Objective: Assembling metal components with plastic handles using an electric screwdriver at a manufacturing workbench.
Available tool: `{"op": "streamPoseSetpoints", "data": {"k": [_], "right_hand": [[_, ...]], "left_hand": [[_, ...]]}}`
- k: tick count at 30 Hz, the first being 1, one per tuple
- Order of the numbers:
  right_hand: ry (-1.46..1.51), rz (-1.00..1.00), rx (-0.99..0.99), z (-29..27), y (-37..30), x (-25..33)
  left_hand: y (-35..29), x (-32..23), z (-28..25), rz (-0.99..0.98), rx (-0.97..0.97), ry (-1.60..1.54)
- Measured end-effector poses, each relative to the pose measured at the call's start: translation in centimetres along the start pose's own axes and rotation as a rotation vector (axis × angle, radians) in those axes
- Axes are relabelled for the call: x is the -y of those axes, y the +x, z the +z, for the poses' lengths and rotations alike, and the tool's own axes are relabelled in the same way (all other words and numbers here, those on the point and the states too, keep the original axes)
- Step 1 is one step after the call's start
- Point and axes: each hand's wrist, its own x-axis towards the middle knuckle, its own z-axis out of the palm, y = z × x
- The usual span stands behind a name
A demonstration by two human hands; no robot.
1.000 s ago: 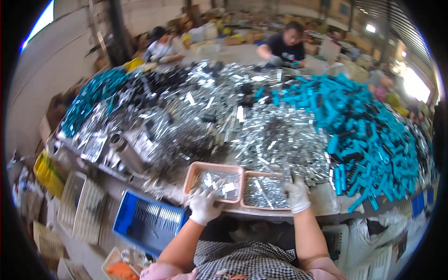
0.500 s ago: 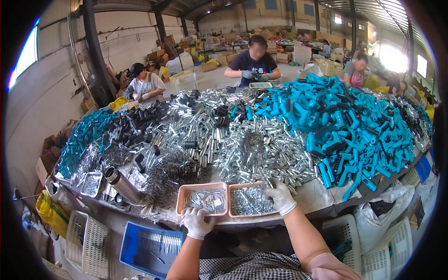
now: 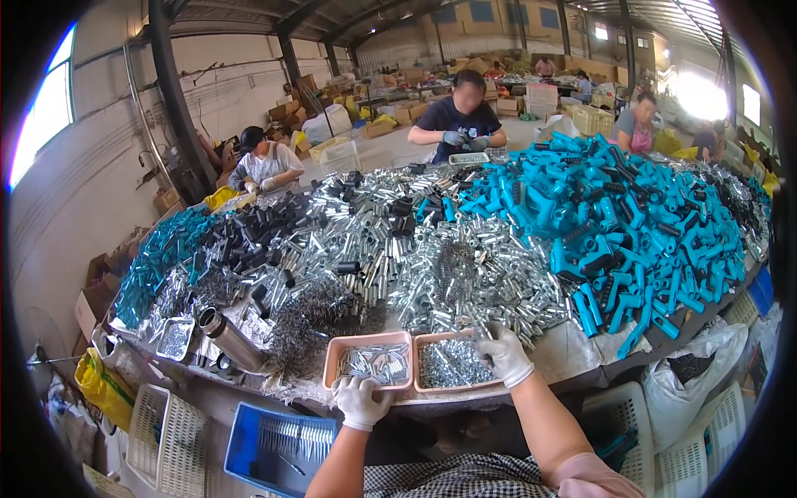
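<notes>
Head camera: a gloved left hand curls over the near rim of a pink tray of metal pins, while the right hand reaches into the neighbouring tray, fingers bent, apparently pinching small parts. Steadying the trays should prevent spills.

Two shallow trays stand side by side at the table's near edge, the left tray touching the right tray. Behind them lies a heap of metal parts. To its right lies a pile of plastic handles. A crate sits below the table, left.
</notes>
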Motion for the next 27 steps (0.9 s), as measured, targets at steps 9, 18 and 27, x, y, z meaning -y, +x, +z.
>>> {"op": "streamPoseSetpoints", "data": {"k": [9,18,27], "right_hand": [[0.017,-0.003,-0.011,0.4,0.0,0.2],[-0.052,-0.033,-0.055,0.1,-1.1,1.2],[-0.058,-0.053,-0.012,0.0,0.4,-0.5]], "left_hand": [[0.1,0.1,0.0,0.005,-0.012,0.002],[0.8,-0.8,0.2,0.009,0.017,-0.002],[0.0,0.2,0.4,0.018,-0.028,-0.020]]}}
